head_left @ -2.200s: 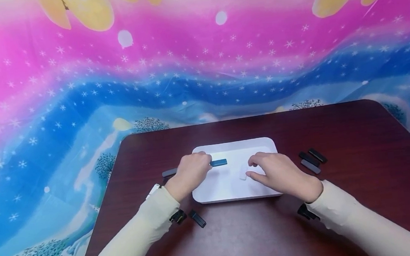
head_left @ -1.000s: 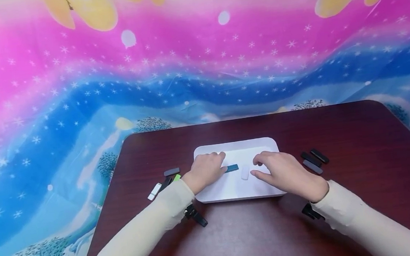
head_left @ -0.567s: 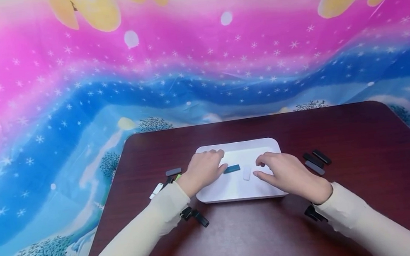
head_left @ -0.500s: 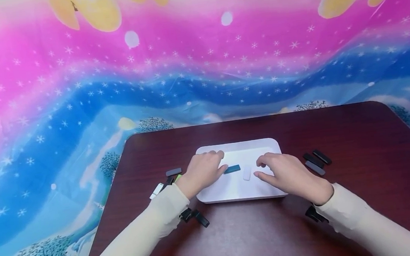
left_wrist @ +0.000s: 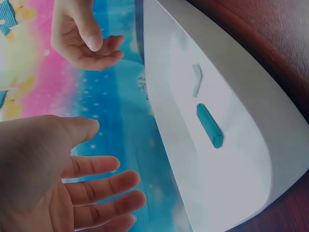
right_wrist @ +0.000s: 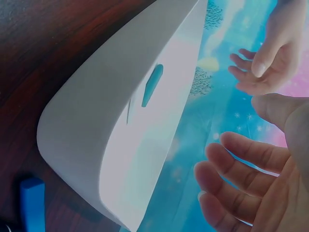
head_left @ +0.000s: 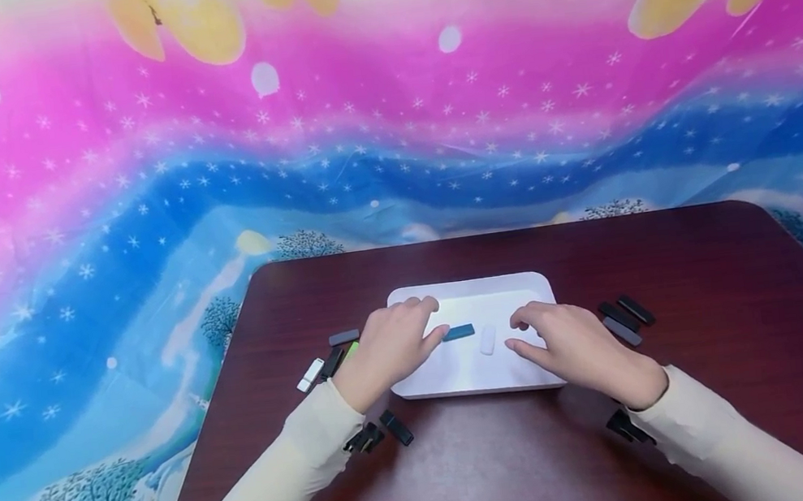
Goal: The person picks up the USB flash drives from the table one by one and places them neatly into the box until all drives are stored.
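A teal bar shaped like a USB stick point(head_left: 458, 332) lies in the shallow white tray point(head_left: 477, 379), beside a white stick point(head_left: 488, 340) of similar size. Over the tray's left part hovers my left hand point(head_left: 394, 339), its thumb tip close to the teal bar's left end. In the left wrist view its fingers are loosely spread with nothing between them. My right hand point(head_left: 571, 343) hangs over the tray's right edge, near the white stick. The right wrist view shows its fingers relaxed, holding nothing. Both sticks lie apart from the fingers.
Left of the tray lie a grey stick point(head_left: 344, 337), a white one point(head_left: 310, 375), a black one point(head_left: 333, 363) and a partly hidden green one point(head_left: 352, 349). A black stick point(head_left: 396, 428) lies in front. Several dark sticks point(head_left: 623, 330) are grouped at right. Behind the table hangs a printed cloth point(head_left: 388, 121).
My left hand has brought the teal bar into the tray, let go of it and drawn back left. The right hand has stayed nearly in place, shifting slightly away from the white stick.
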Available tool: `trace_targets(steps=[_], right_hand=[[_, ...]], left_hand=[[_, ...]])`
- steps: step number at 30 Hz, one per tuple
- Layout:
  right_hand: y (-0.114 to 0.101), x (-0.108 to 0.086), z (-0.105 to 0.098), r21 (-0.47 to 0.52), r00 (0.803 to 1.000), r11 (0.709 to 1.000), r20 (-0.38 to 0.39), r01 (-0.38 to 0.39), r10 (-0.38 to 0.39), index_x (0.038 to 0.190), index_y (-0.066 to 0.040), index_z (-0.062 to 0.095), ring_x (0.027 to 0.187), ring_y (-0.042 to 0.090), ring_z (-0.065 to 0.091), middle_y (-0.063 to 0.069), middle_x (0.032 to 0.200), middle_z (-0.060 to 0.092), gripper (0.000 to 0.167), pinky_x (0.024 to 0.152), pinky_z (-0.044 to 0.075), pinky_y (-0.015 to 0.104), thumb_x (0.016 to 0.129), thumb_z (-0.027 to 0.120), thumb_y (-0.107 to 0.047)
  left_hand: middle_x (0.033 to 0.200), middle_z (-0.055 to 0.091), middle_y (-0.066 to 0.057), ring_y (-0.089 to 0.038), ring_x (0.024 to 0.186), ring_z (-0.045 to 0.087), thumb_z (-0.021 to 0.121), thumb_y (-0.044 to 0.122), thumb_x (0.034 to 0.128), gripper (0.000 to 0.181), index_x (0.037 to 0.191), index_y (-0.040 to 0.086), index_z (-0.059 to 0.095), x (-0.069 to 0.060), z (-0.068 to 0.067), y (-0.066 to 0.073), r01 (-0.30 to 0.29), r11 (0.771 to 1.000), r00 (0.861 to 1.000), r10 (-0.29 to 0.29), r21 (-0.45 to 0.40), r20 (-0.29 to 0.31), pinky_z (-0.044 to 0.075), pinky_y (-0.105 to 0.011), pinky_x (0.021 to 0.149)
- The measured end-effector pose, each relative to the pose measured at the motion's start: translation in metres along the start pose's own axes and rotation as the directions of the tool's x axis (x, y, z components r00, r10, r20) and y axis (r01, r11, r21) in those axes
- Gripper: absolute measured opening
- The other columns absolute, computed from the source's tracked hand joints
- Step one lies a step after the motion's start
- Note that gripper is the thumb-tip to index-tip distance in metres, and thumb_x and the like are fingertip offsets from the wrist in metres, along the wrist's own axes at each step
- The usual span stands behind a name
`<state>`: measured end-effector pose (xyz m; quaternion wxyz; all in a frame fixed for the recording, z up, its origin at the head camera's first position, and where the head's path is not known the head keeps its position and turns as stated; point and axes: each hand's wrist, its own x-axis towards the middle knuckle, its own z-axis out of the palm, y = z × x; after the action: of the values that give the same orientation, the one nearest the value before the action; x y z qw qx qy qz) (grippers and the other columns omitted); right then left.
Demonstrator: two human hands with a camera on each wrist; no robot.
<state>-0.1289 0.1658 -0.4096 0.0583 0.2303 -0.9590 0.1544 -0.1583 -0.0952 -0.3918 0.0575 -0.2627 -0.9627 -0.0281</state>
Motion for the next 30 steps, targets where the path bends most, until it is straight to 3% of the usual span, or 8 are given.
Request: trace_targets(steps=[11,19,27,30], right_hand=[[-0.001,-0.011,-0.007,0.001,1.0,1.0,-0.012,-0.002,0.002,0.106,-0.014,0.074,0.073,0.01,0.065,0.002,0.096,0.075,0.028,0.064,0.053,0.031,0.088,0.077,-0.035],[0.008,-0.017,-0.018,-0.012,0.999,0.999,-0.033,-0.032,0.032,0.106,-0.012,0.073,0.078,0.015,0.068,0.003,0.098,0.075,0.028,0.063,0.053,0.033,0.088,0.078,-0.033],[0.022,-0.023,-0.025,0.004,0.996,0.997,-0.042,-0.077,0.077,0.107,-0.011,0.072,0.062,0.006,0.047,-0.003,0.078,0.062,0.028,0.051,0.037,0.024,0.09,0.076,-0.032],[0.028,-0.023,-0.027,0.018,0.994,0.995,-0.049,-0.094,0.095,0.107,-0.01,0.072,0.067,0.008,0.052,-0.002,0.081,0.064,0.027,0.054,0.04,0.025,0.09,0.076,-0.031]], left_hand=[[0.092,0.073,0.003,-0.013,0.072,0.066,0.063,0.044,0.0979,0.035,0.12,0.017,0.067,-0.012,0.001,0.009,-0.032,0.999,0.999,0.031,-0.015,-0.041,0.046,-0.027,0.052],[0.092,0.073,0.003,-0.012,0.074,0.067,0.063,0.045,0.0979,0.034,0.119,0.018,0.067,-0.008,0.0,0.02,-0.06,0.998,0.997,0.06,-0.009,-0.044,0.05,-0.029,0.055],[0.096,0.074,0.004,-0.014,0.081,0.071,0.06,0.046,0.0992,0.034,0.119,0.019,0.068,-0.003,0.0,0.034,-0.094,0.996,0.994,0.094,-0.005,-0.064,0.055,-0.032,0.061],[0.095,0.073,0.004,-0.014,0.08,0.071,0.06,0.045,0.0993,0.034,0.119,0.019,0.068,-0.003,0.002,0.038,-0.099,0.995,0.993,0.099,-0.008,-0.067,0.054,-0.032,0.061]])
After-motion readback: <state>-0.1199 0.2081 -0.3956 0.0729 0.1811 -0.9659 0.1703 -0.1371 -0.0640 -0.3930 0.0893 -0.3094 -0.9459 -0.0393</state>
